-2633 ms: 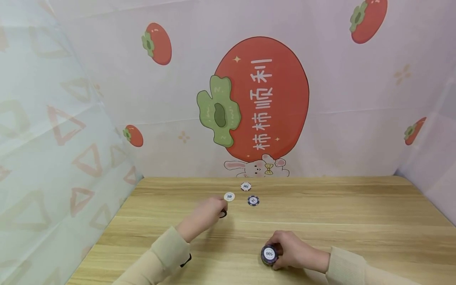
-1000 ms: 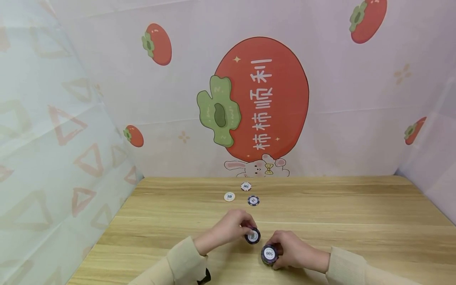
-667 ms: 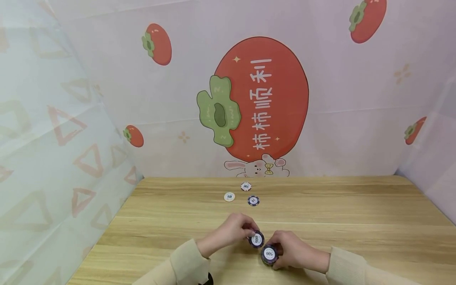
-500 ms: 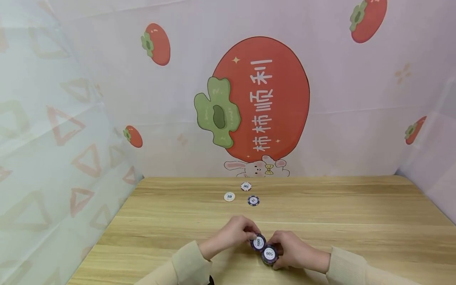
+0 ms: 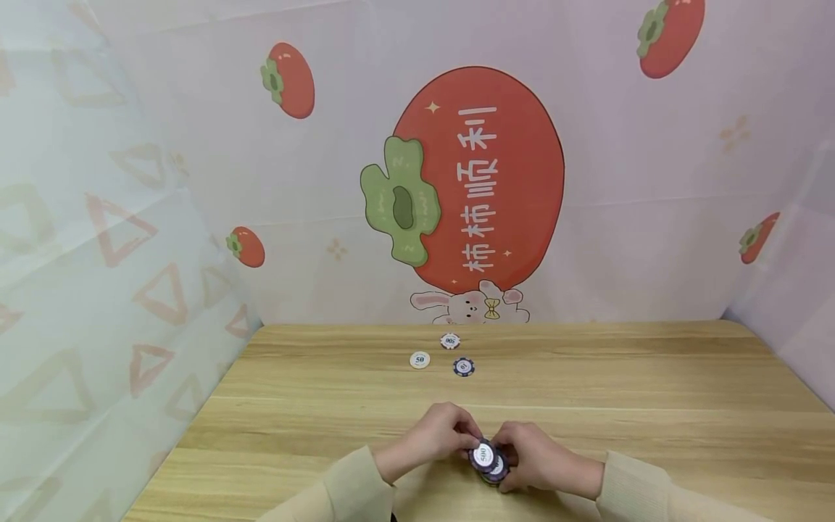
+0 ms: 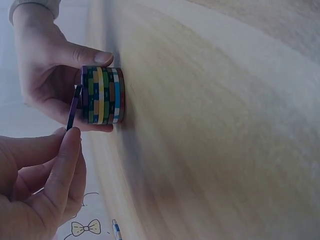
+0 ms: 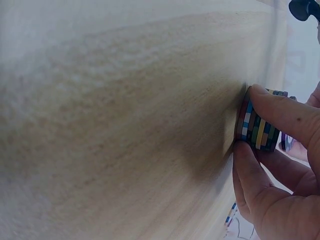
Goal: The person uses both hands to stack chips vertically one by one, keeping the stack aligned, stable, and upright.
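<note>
The right hand (image 5: 540,460) curls its fingers round the sides of one multicoloured chip stack (image 6: 102,95), upright on the tabletop (image 5: 639,406); its chips are hard to count. The left hand (image 5: 438,433) pinches one dark chip (image 5: 483,455), marked 500, slightly tilted at the stack's top. Farther off, three more lie singly: a blue-edged 10 chip (image 5: 464,367), a white 50 chip (image 5: 420,359) and an upside-down 500 chip (image 5: 450,341). The backdrop (image 5: 626,254) reads 柿柿顺利.

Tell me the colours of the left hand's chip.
Dark purple chip, white centre; clearest in the head view.
</note>
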